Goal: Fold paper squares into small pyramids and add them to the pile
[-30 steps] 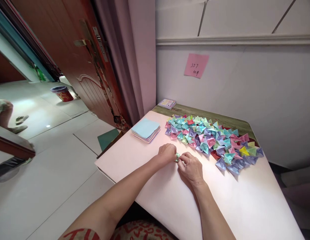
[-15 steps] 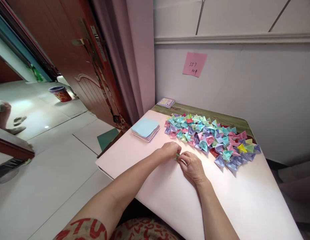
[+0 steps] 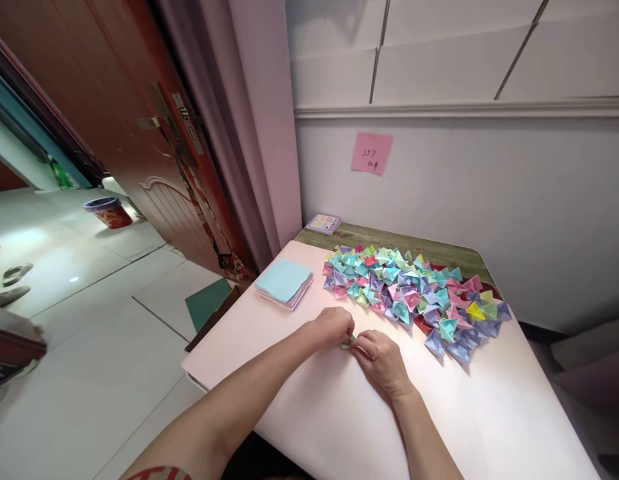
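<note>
My left hand (image 3: 334, 326) and my right hand (image 3: 380, 355) meet over the pale pink table top (image 3: 299, 400), fingers pinched together on a small green folded paper piece (image 3: 347, 344). Only a sliver of that piece shows between the fingertips. Just beyond my hands lies a wide spread of folded paper shapes (image 3: 414, 293) in teal, purple, pink and yellow. A stack of square paper sheets (image 3: 284, 283) with a light blue top sheet sits to the left of the spread.
A small printed paper pack (image 3: 324, 223) lies at the table's far corner by the wall. A pink note (image 3: 372, 153) is stuck on the wall. A wooden door (image 3: 139, 153) and curtain stand left; a bucket (image 3: 107, 212) sits on the tiled floor.
My hands stay pinched on the green piece with small finger shifts. The view has tilted, so everything sits lower in the picture than before.
</note>
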A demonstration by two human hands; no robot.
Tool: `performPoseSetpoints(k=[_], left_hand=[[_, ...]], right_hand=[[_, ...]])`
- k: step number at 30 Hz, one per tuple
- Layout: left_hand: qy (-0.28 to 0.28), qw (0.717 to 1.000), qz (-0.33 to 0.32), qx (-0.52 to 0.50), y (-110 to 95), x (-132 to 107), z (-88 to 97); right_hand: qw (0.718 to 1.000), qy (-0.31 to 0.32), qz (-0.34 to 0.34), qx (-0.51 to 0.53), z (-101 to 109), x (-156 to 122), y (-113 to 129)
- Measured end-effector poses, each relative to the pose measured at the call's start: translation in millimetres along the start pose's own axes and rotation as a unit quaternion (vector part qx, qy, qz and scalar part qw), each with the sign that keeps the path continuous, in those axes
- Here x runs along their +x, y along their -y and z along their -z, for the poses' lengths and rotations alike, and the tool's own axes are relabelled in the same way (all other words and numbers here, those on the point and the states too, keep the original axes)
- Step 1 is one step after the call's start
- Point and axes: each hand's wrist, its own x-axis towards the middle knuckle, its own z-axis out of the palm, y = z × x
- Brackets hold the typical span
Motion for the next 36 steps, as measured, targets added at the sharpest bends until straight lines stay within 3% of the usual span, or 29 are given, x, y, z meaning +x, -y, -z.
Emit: performPoseSetpoints(k=[5, 11, 15, 25, 36], left_hand=[[-0.032, 0.996, -0.028, 0.077, -10.9, -5.6, 4.4], [-0.049, 0.976, -0.164, 0.132, -9.1, -7.1, -2.7], [-0.061, 0.965, -0.211, 0.147, -4.2, -7.3, -7.5], [-0.063, 0.972, -0.178, 0.142, 4.3, -2.3, -20.7], [-0.064, 0.982, -0.137, 0.111, -1.7, -5.2, -17.7]], right_hand=[[1.0, -0.014, -0.002, -0.017, -7.8, -0.6, 8.4], [0.997, -0.043, 0.029, -0.065, -12.2, -0.8, 12.9], [0.993, -0.061, 0.046, -0.085, -13.5, -1.5, 12.7], [0.994, -0.057, 0.057, -0.079, -17.7, -3.1, 9.6], [0.997, -0.043, 0.029, -0.048, -10.0, -0.3, 14.8]])
